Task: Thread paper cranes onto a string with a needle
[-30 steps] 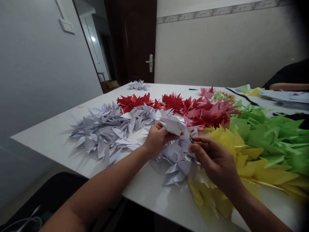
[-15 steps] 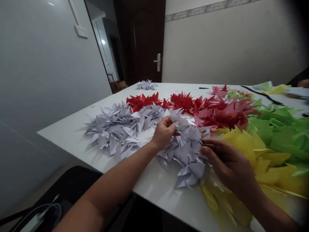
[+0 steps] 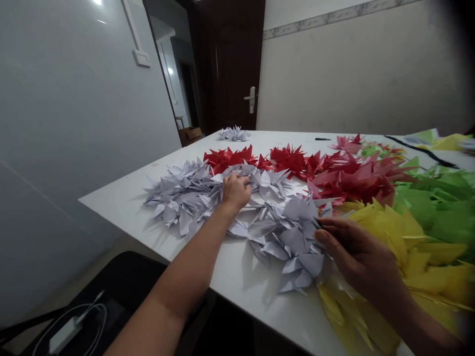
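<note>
My left hand (image 3: 236,190) reaches into the pile of folded white paper pieces (image 3: 185,185), which have pointed tips like origami cranes. Its fingers are curled down among them; whatever they grip is hidden. Nearer to me, my right hand (image 3: 359,247) pinches a thin dark item (image 3: 317,222) between thumb and forefinger, too small to name. Just left of its fingertips lies a dense cluster of white folded pieces (image 3: 293,242). Yellow folded papers (image 3: 386,222) spread beside and under the right hand.
Red folded papers (image 3: 228,159) and pink ones (image 3: 352,175) run behind the white pile on the white table (image 3: 115,195). Green papers (image 3: 434,202) lie at the right. A black strap (image 3: 423,151) and a small white pile (image 3: 234,133) sit farther back. A black chair (image 3: 122,282) holds a white charger (image 3: 65,336).
My left hand has moved left, away from the white cluster, to the pile; the white paper it held is no longer seen in it. The right hand keeps its pinch. The view has shifted slightly.
</note>
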Demonstrator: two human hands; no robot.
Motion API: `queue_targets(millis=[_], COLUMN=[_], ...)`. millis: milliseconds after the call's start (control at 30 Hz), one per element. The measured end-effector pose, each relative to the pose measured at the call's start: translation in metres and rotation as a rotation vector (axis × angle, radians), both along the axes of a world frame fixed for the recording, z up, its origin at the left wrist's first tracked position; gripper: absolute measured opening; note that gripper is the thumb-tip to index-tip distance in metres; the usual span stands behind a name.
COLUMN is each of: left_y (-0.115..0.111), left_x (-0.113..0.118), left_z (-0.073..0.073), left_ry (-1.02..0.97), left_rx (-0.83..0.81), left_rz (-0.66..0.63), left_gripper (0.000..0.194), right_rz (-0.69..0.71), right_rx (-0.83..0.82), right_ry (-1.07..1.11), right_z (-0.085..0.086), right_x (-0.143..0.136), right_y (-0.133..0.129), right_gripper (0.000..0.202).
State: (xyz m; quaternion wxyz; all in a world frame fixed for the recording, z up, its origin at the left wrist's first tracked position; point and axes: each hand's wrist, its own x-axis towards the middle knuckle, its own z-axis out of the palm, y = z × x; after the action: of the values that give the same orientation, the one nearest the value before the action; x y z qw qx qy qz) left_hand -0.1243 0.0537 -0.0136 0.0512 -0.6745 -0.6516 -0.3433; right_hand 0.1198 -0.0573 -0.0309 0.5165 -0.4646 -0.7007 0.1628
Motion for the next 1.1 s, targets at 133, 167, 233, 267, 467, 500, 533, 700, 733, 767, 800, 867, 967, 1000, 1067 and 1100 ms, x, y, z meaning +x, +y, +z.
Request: queue_targets(millis=[133,167,233,267,467,500,533,700,733,767,800,867,967,1000,1067,1100], left_y=[0.002,0.001,0.001,0.001,0.002,0.0,-0.002,-0.022,-0.027,-0.032,-0.037,-0.044,-0.051,-0.052,-0.052,-0.053], left_x=[-0.006,-0.006,-0.005,-0.005,-0.003,-0.001,0.003,0.029,0.035,0.04,0.045,0.052,0.057,0.058,0.059,0.059], left_z=[-0.011,-0.013,-0.013,-0.011,0.005,0.007,0.008,0.008,0.008,0.007,0.007,0.007,0.007,0.006,0.006,0.006], left_ry=[0.074,0.067,0.056,0.048,-0.052,-0.079,-0.122,-0.36,-0.352,-0.333,-0.311,-0.27,-0.247,-0.254,-0.28,-0.29], left_rx=[-0.113,-0.115,-0.108,-0.096,0.041,0.066,0.097,0.301,0.323,0.341,0.356,0.386,0.415,0.425,0.441,0.448], left_rz=[0.055,0.054,0.048,0.037,-0.07,-0.094,-0.13,-0.491,-0.554,-0.605,-0.646,-0.71,-0.769,-0.779,-0.784,-0.785], left_gripper=[0.022,0.021,0.021,0.023,0.034,0.034,0.034,0.034,0.036,0.039,0.041,0.046,0.053,0.055,0.059,0.06], right_rz=[0.025,0.031,0.037,0.035,0.045,0.048,0.049,0.069,0.068,0.067,0.066,0.069,0.074,0.074,0.068,0.066], right_rx=[-0.022,-0.027,-0.04,-0.045,-0.046,-0.046,-0.045,-0.048,-0.048,-0.048,-0.05,-0.053,-0.047,-0.04,-0.025,-0.017], right_ry=[0.014,0.016,0.017,0.016,0.011,0.007,0.004,0.012,0.016,0.019,0.022,0.029,0.028,0.02,-0.002,-0.012], right_z=[-0.004,-0.004,-0.004,-0.004,-0.003,-0.004,-0.004,-0.004,-0.004,-0.004,-0.004,-0.005,-0.005,-0.004,-0.004,-0.004], right_x=[0.001,0.001,0.0,0.0,0.0,0.0,0.0,0.001,0.001,0.002,0.002,0.002,0.003,0.002,0.002,0.002], right_y=[0.001,0.001,0.001,0.001,0.001,0.001,0.001,0.0,0.0,0.0,0.0,0.0,0.001,0.001,0.001,0.0], right_gripper=[0.03,0.03,0.031,0.031,0.029,0.029,0.029,0.03,0.03,0.03,0.03,0.03,0.029,0.028,0.027,0.027])
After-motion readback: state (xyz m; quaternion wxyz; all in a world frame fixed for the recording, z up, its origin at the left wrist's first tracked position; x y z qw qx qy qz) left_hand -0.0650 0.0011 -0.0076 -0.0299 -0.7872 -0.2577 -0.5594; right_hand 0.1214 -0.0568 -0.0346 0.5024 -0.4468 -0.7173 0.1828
